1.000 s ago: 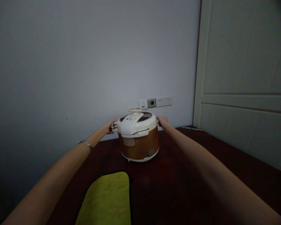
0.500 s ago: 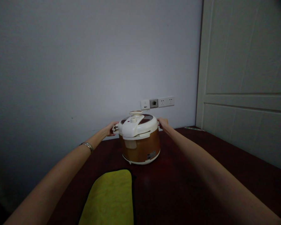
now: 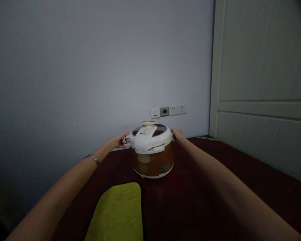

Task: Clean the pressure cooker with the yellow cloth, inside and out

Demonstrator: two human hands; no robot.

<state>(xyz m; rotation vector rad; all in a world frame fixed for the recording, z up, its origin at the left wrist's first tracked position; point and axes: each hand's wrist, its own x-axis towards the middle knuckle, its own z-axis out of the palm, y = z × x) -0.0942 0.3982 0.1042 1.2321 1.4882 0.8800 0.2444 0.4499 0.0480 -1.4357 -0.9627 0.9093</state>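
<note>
An electric pressure cooker [image 3: 154, 160] with a golden-brown body and a white lid stands upright on the dark red table, near the wall. My left hand [image 3: 120, 140] is closed around the white handle on its left side. On the opposite side my right hand [image 3: 177, 134] grips the other handle, which is mostly hidden behind the fingers. The lid carries a raised handle [image 3: 147, 123] and a white valve knob. A bracelet [image 3: 94, 159] circles my left wrist.
A yellow cloth [image 3: 117, 212] with a dark edge lies on the table [image 3: 180, 201] in front of the cooker. Wall sockets [image 3: 177, 109] sit behind it. A pale panelled door [image 3: 263, 107] borders the right side, and a thin flat strip [image 3: 207, 138] lies at the back right.
The pressure cooker has shifted slightly to the right and a little nearer, with both my hands still on its handles. The yellow cloth has stayed in place.
</note>
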